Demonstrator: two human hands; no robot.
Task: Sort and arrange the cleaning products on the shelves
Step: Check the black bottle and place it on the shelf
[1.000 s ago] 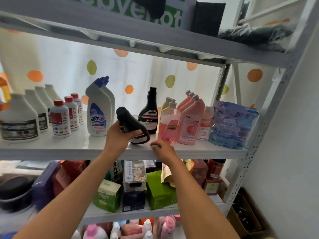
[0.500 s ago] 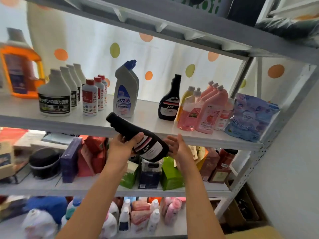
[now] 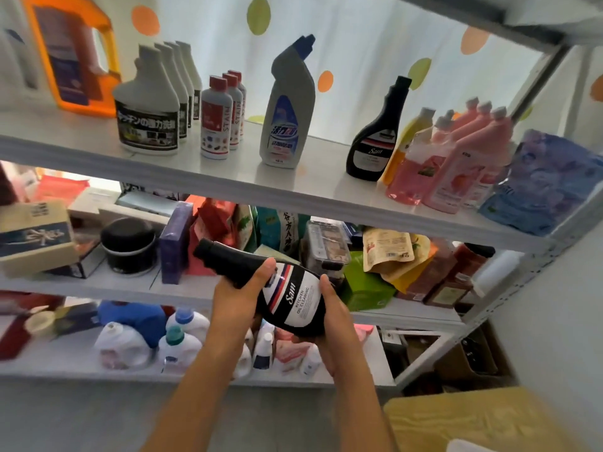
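Black bottle labelled "Sam, KITCHEN OIL CLEANING", held tilted in front of the middle shelf, cap pointing up and left. Left hand grips the neck and shoulder, thumb across the label's upper edge; right hand cups the base from below and the right, fingers curled round it. Both hands are clamped on the same bottle, close together but not touching.

Upper shelf, left to right:
- one orange jug with a handle;
- four white refill bottles in a row front to back, the front label in Japanese script;
- three red-capped bottles marked "STAIN";
- one grey angled-neck bottle with a blue cap and blue label; anything behind it is hidden;
- a second black "Sam" bottle, upright;
- one yellow bottle partly hidden;
- a cluster of pink bottles, number uncertain;
- one blue refill pouch.

Middle shelf carries boxes, a black round tin, a purple box, a green box and pouches. Bottom shelf holds white bottles with blue and teal caps.
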